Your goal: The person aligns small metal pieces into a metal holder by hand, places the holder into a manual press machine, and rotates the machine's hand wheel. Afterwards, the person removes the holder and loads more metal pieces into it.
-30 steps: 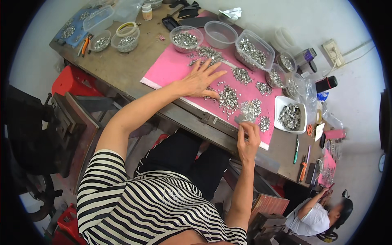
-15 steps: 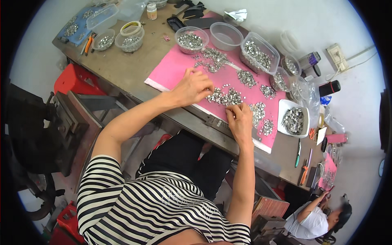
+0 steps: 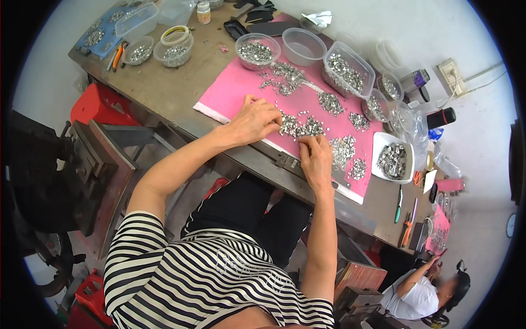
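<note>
Small shiny metal pieces (image 3: 309,127) lie in a loose pile on a pink mat (image 3: 230,90). At the pile's left edge is my left hand (image 3: 255,123), its fingers curled and pinched together. My right hand (image 3: 316,159) is just below the pile, with thumb and fingertips also closed. Anything between the fingers of either hand is too small or hidden to make out. Between the hands, along the mat's near edge, sits a narrow dark metal strip (image 3: 286,160). More heaps of metal pieces (image 3: 344,151) lie right of my right hand.
Clear tubs of metal pieces (image 3: 256,54) line the mat's far side, beside an empty round tub (image 3: 303,47). At right stand a white square bowl (image 3: 393,160), a green-handled tool (image 3: 398,211) and orange-handled pliers (image 3: 406,233). Another person (image 3: 419,293) sits at lower right.
My right hand has shifted a little left, toward my left hand, uncovering more of the heap on its right. My left hand has moved slightly left, its fingers still curled.
</note>
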Available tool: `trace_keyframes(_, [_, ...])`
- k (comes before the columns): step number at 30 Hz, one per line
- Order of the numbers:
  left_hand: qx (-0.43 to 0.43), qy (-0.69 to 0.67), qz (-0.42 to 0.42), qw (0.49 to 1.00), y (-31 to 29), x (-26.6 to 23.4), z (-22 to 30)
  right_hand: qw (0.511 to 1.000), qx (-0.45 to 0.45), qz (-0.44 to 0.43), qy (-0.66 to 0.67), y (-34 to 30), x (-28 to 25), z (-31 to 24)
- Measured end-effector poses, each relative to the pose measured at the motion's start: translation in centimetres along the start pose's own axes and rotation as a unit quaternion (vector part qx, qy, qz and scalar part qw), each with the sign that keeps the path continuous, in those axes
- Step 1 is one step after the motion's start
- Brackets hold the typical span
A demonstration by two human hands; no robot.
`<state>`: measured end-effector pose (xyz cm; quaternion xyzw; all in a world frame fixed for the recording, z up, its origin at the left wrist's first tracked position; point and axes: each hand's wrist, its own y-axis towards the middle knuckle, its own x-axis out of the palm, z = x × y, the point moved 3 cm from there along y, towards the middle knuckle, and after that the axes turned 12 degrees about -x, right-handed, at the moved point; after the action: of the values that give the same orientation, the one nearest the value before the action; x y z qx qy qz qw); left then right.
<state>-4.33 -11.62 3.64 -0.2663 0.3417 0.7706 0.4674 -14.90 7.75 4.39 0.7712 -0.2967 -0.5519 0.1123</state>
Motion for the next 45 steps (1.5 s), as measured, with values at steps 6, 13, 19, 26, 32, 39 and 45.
trace_keyframes(6, [0.022,0.058,-0.007,0.998,-0.2,0.3,0.7,0.997,-0.001,-0.003,-0.075,0.5,1.1,-0.5])
trace_keyframes(13, [0.082,0.111,0.011,0.99,-0.2,1.6,1.5,0.992,-0.033,0.003,-0.118,0.8,2.2,-1.0])
trace_keyframes(19, [0.054,0.075,-0.013,0.996,-0.1,1.9,1.3,0.999,-0.017,0.007,-0.043,0.4,1.4,-0.5])
trace_keyframes(26, [0.035,0.075,-0.04,0.996,0.0,1.7,1.1,0.997,0.002,0.014,0.074,-2.9,-2.4,-1.5])
trace_keyframes(32, [0.049,0.086,-0.008,0.995,-0.2,2.0,1.4,0.999,-0.048,0.02,0.014,-4.5,-1.7,-2.3])
trace_keyframes(39, [0.058,0.101,-0.014,0.993,-0.5,1.1,1.2,0.996,-0.083,0.01,-0.013,-4.7,-2.0,-2.5])
trace_keyframes(45, [0.035,0.085,-0.031,0.995,-0.9,0.4,0.8,0.997,-0.074,0.016,0.031,-3.4,-2.7,-2.4])
